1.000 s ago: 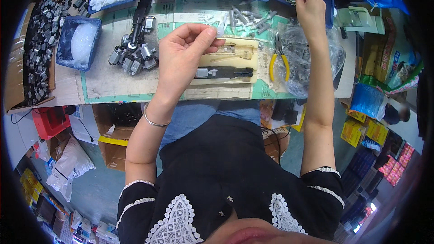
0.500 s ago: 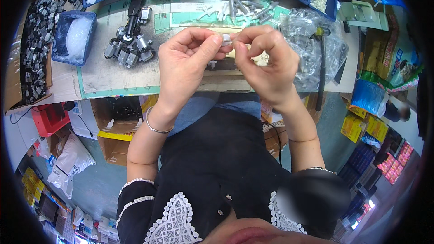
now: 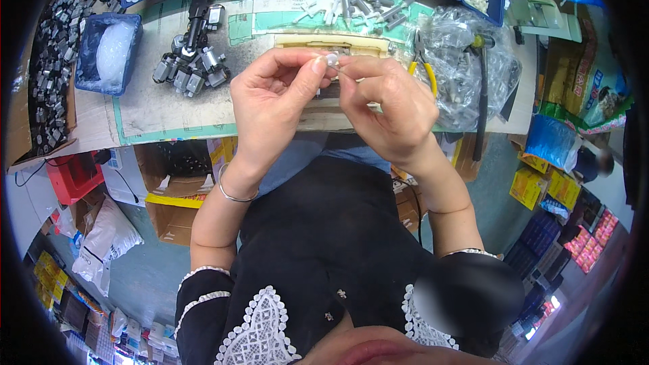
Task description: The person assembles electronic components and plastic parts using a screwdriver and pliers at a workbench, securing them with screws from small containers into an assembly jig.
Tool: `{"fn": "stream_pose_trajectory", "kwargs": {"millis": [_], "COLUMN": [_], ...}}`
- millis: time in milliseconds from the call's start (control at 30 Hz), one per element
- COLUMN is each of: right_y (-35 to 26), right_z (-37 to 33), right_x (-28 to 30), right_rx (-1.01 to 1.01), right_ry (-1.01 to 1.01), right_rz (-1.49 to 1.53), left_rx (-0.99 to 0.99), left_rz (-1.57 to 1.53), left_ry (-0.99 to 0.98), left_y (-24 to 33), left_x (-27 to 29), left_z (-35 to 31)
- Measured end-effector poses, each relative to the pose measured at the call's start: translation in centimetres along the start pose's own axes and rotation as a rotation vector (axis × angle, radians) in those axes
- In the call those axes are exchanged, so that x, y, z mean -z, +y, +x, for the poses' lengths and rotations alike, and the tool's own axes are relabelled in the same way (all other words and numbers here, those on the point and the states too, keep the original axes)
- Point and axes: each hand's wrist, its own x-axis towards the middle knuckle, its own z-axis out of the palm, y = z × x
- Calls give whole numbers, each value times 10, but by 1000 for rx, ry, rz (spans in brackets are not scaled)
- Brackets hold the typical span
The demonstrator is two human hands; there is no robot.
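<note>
Over the bench, my left hand [image 3: 274,91] pinches a small white plastic part [image 3: 332,59] between thumb and forefinger. My right hand [image 3: 392,105] is closed at the same spot, its thumb and forefinger on a thin metal pin [image 3: 339,69] that meets the white part. Whether the pin sits inside the part is too small to tell. Just behind the fingers lies a cream-coloured bar-shaped fixture [image 3: 297,41], partly hidden by both hands. Pliers with yellow handles [image 3: 431,76] rest right of my right hand.
Blue trays [image 3: 138,1] of white parts and metal pins line the back. White and grey plastic pieces [image 3: 358,8] lie before them. Small motors [image 3: 193,71] sit left, beside a blue tray [image 3: 84,61] with a plastic bag. A clear bag [image 3: 466,88] and black-handled tool [image 3: 482,105] lie right.
Both hands have shifted slightly, with my right hand lower and its fingers turned more over the white part. The pliers and the cream fixture now show more fully.
</note>
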Motion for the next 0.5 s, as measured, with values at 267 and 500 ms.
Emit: {"fn": "stream_pose_trajectory", "kwargs": {"millis": [267, 500], "right_y": [4, 3], "right_z": [-6, -9], "right_x": [-10, -15], "right_rx": [-45, -37], "right_ry": [120, 170], "right_rz": [84, 61], "left_rx": [43, 96], "left_rz": [-66, -114], "left_ry": [-11, -37], "left_y": [-2, -4], "left_x": [4, 7], "left_z": [-1, -2]}}
